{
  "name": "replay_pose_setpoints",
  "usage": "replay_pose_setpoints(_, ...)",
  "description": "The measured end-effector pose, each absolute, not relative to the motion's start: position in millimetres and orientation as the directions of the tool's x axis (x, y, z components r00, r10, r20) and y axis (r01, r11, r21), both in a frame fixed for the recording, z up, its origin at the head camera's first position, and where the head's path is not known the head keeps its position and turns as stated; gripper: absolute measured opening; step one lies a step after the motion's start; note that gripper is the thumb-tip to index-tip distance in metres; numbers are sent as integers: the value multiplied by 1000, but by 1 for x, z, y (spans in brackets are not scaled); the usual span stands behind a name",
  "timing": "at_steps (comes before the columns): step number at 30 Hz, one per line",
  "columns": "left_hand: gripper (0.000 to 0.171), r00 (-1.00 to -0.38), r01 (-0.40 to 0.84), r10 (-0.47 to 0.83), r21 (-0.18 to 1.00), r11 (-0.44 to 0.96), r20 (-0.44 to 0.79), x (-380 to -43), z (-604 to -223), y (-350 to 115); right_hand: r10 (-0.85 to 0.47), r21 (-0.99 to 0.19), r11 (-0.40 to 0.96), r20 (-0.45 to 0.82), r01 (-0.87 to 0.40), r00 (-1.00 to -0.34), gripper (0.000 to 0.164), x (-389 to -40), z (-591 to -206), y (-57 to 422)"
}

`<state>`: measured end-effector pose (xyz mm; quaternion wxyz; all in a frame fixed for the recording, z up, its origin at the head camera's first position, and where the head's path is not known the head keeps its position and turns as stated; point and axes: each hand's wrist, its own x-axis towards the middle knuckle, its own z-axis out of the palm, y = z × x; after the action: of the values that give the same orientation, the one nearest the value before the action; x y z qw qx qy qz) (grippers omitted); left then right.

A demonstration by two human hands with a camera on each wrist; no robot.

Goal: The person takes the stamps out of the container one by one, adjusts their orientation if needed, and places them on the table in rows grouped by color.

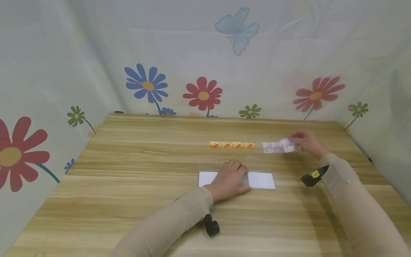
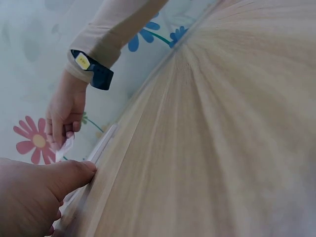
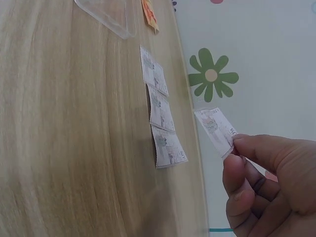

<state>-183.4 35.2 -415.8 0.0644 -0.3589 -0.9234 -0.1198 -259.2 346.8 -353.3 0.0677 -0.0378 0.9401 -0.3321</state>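
Observation:
My right hand (image 1: 306, 141) pinches a pale, perforated postage stamp (image 3: 216, 129) between thumb and fingers, lifted off the table. Just left of it, a row of similar pale stamps (image 3: 162, 108) lies on the wood, slightly overlapping or touching. Two shallow clear cases with white insides, a left one (image 1: 206, 177) and a right one (image 1: 261, 180), sit side by side with transparent lids folded back. Across their middle rests my left hand (image 1: 229, 180), its thumb (image 2: 74, 175) along the near edge. It hides part of the left case.
A row of several yellow-orange stamps (image 1: 232, 145) lies behind the cases, left of the pale ones. The wooden table (image 1: 128, 171) reaches back to a flower-printed curtain (image 1: 170, 46). Each wrist wears a small black camera, the right one (image 1: 313, 177) carrying a yellow label.

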Motion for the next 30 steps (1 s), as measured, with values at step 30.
replay_pose_setpoints(30,55,-744,668,644,174,724,177,-182,-415,35,-57,-603,797,-119,27,-991,36,-270,-361,363)
